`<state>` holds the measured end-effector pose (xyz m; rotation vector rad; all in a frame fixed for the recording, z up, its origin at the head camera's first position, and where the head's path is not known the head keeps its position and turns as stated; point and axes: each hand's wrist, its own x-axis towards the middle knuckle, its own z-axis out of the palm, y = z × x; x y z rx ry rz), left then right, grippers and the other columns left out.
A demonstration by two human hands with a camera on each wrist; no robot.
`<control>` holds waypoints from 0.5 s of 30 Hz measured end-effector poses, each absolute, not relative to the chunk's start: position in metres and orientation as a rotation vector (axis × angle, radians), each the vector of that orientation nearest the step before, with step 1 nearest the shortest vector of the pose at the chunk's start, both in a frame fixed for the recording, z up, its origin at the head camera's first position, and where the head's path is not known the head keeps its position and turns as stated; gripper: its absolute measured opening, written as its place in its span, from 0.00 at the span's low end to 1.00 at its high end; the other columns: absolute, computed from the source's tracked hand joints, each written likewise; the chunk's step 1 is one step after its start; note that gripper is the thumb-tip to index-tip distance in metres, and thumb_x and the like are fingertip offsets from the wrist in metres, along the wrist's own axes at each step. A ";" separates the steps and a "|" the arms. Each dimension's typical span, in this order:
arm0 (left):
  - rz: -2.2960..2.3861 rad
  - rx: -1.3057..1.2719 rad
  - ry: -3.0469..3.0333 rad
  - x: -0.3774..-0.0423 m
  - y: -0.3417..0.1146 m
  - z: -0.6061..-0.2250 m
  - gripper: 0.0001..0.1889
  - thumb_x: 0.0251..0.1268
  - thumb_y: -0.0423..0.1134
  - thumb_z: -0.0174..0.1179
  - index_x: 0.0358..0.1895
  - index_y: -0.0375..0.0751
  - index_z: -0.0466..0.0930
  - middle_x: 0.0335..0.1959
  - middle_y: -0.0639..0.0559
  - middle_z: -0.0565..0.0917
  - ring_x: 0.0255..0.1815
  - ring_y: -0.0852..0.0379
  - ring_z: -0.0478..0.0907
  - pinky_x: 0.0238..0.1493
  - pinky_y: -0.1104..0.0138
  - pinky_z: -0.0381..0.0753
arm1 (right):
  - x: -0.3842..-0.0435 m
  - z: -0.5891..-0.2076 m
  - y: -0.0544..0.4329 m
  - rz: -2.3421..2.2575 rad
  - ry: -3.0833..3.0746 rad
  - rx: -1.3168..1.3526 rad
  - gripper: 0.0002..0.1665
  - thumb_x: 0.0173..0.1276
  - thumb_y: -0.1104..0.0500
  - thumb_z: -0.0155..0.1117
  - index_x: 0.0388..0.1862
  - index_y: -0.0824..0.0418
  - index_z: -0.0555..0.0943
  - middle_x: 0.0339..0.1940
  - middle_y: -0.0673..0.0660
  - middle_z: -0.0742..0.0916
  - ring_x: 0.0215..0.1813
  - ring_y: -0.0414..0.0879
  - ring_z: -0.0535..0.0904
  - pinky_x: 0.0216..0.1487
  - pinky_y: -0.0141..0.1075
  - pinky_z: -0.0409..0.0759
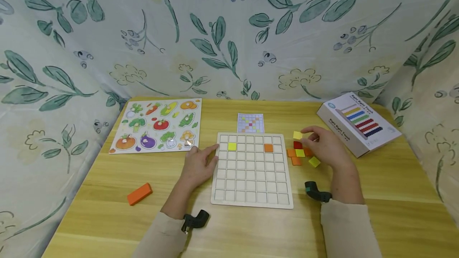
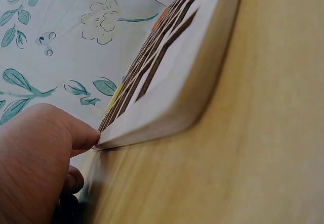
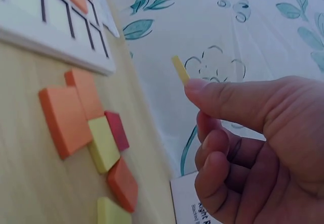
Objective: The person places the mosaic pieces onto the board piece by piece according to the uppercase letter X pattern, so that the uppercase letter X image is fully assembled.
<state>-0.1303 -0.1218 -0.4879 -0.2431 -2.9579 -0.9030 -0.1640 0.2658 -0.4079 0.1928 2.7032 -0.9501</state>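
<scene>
A white grid board [image 1: 252, 205] lies flat on the table, with a yellow tile [image 1: 232, 146] and an orange tile [image 1: 268, 147] in its upper cells. At its left edge, my left hand [image 1: 198, 166] touches the rim with a fingertip, also visible in the left wrist view. Thumb and fingers of my right hand [image 1: 324, 146] pinch a yellow square tile [image 3: 180, 70], held up off the table. Below that hand lie loose tiles: a red tile [image 3: 117, 130], several orange tiles [image 3: 66, 120] and yellow tiles [image 3: 104, 144]. A small pattern card [image 1: 250, 123] sits just behind the board.
A vegetable puzzle board [image 1: 161, 124] lies at the back left. An orange block [image 1: 140, 194] rests at the front left of the wooden table [image 1: 97, 218]. A white box [image 1: 358, 122] stands at the back right, near my right hand. Floral cloth [image 1: 229, 51] hangs behind the table.
</scene>
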 end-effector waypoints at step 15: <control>-0.905 -0.245 -2.960 -0.130 -0.122 -0.488 0.22 0.72 0.48 0.59 0.68 0.56 0.80 0.13 0.59 0.68 0.31 0.55 0.60 0.39 0.64 0.60 | -0.158 -0.397 0.222 -1.014 2.709 0.007 0.21 0.75 0.51 0.65 0.64 0.52 0.76 0.42 0.58 0.78 0.39 0.51 0.73 0.35 0.37 0.72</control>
